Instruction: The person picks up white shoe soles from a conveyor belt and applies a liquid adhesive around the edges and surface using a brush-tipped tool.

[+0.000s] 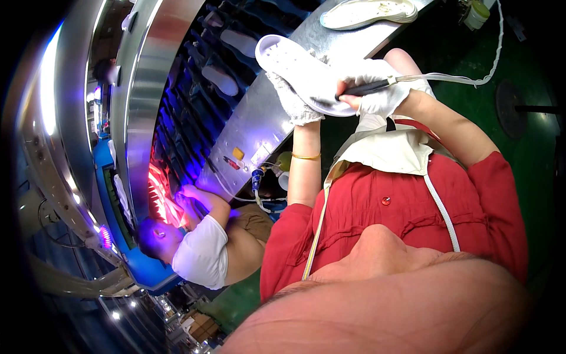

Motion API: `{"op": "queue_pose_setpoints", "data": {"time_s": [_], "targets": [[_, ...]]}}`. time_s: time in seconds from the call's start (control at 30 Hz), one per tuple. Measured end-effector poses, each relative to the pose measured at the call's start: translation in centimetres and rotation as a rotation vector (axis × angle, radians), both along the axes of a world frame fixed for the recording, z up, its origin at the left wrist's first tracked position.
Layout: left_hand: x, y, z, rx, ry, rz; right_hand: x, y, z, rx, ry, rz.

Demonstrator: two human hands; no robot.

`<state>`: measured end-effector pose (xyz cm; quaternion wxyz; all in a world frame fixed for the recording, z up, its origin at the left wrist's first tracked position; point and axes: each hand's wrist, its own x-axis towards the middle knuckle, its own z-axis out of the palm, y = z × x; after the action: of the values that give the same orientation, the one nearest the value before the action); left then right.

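Observation:
A white shoe sole (293, 66) lies slanted over the near edge of the metal bench, its hollow inner side facing up. My left hand (296, 107), in a white knitted glove, is closed on it from below and along its left side. My right hand (380, 97), gloved in white with bare fingertips showing, grips a black pen-shaped applicator (367, 88) joined to a clear hose (448, 76). The applicator's tip is at the near right part of the sole; whether it touches, I cannot tell. Another off-white sole (368, 14) rests farther along the bench.
The metal bench (233, 141) runs diagonally beside a dark conveyor carrying white soles (220, 80). A yellow block (238, 153) and a blue valve fitting (257, 177) with tubing are at the bench's near end. A co-worker in a white shirt (201, 252) leans in at left.

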<state>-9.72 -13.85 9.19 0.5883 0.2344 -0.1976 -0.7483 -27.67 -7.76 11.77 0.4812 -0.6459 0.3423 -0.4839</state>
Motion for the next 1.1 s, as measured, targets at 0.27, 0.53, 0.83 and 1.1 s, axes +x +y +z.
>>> {"op": "queue_pose_setpoints", "data": {"time_s": [0.27,0.53,0.83,1.1], "targets": [[0.9,-0.8,0.8,0.003,0.029,-0.089,0.2,-0.1,0.6,0.015,0.037,0.058],[-2.0,2.2,1.6,-0.039,0.143,-0.063,-1.8,-1.1,1.2,0.291,-0.239,-0.036],[-0.7,1.4,-0.3,-0.089,0.022,0.022,0.8,-0.8,0.1,0.638,-0.234,0.052],[-1.2,1.4,2.1,-0.080,0.118,-0.046,1.1,-0.5,-0.4,0.421,-0.236,0.106]]}}
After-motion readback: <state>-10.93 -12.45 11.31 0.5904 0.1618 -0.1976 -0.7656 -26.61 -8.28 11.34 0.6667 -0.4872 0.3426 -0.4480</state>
